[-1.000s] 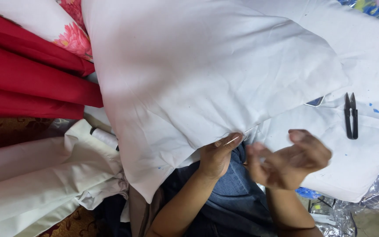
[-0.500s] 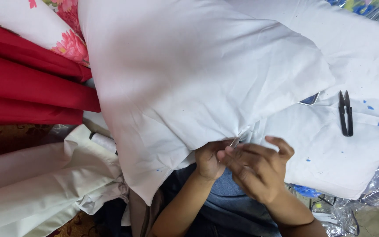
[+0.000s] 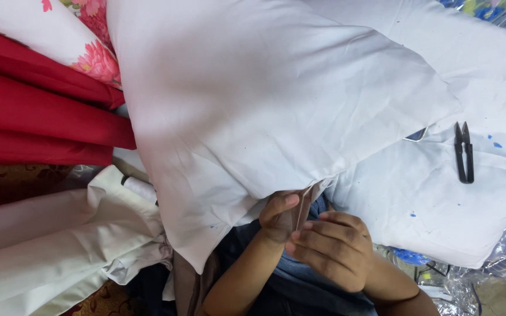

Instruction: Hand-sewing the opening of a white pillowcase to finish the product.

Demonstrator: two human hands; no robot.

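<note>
I am pinching the open edge of the big white stuffed pillow (image 3: 265,111) with my left hand (image 3: 276,217), and my right hand (image 3: 329,248) is closing on the same edge. The small black thread snips (image 3: 464,152) are lying far off to the right.

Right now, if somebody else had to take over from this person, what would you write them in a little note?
Left hand: pinching the open edge of the big white pillow, thumb up against the cloth.
Right hand: closed next to the left one, fingertips at the same edge; anything it holds is too small to tell.
Black thread snips: lying untouched on the white cloth at the right.
Red fabric and cream fabric are piled at the left.
Done: pillow is stuffed and on the lap.
Left: the edge under both hands looks open.
</note>
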